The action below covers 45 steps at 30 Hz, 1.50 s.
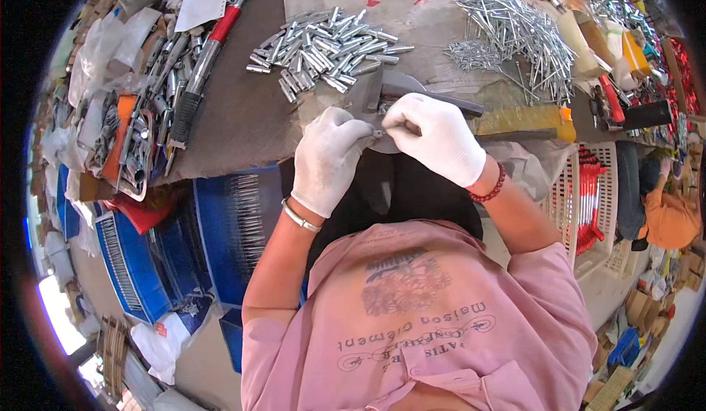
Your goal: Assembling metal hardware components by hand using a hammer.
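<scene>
One left hand (328,159) and one right hand (439,137) have fingers pinched on a small metal part (379,133), which we judge best kept steady and aligned.

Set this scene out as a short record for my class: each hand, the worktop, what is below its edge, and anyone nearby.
Left hand: left hand, white-gloved, pinching a small metal piece
Right hand: right hand, white-gloved, fingertips close to that piece; grip partly hidden
Worktop, middle: pile of short metal tubes
Worktop, right: pile of long metal fasteners
Worktop, left: long tool with red section
Below, left: blue bins
Below, right: white crate holding red items
Nearby: person in orange, far right
</scene>
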{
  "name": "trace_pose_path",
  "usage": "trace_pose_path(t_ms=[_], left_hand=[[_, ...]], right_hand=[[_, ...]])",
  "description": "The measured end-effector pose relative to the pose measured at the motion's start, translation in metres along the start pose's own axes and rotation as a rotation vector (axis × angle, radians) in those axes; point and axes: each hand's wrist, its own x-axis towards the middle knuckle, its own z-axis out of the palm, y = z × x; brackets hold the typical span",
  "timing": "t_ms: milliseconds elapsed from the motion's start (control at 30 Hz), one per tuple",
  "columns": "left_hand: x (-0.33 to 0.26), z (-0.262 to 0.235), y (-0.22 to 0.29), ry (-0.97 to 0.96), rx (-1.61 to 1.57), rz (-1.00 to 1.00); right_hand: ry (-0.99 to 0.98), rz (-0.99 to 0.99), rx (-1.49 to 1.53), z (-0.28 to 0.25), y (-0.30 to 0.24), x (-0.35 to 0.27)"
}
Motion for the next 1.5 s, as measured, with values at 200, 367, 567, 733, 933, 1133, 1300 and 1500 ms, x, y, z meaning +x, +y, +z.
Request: trace_pose_path(t_ms=[200,367,567,733,933,1133,1300,1500], left_hand=[[-0.001,0.001,-0.002,0.011,0.013,0.007],[-0.001,-0.002,0.001,0.008,0.037,-0.006],[0.0,-0.001,-0.001,-0.006,0.03,-0.008],[0.004,-0.003,0.004,0.032,0.033,0.02],[0.003,0.0,0.0,0.033,-0.003,0.021],[0.002,0.001,-0.003,0.026,-0.003,0.043],[0.004,-0.002,0.004,0.017,-0.016,0.02],[0.006,-0.005,0.002,0.014,-0.012,0.064]], right_hand=[[0.004,-0.04,-0.118,0.009,-0.003,0.002],[-0.027,0.0,-0.136,0.006,-0.008,0.001],[-0.079,-0.131,-0.279,0.002,-0.009,0.011],[-0.105,-0.172,-0.523,-0.02,-0.006,0.01],[-0.071,-0.009,-0.607,-0.04,0.024,0.0],[-0.096,0.124,-0.344,-0.052,-0.018,-0.037],[0.03,-0.07,-0.446,-0.035,-0.019,-0.059],[-0.009,0.067,-0.364,-0.036,-0.019,-0.05]])
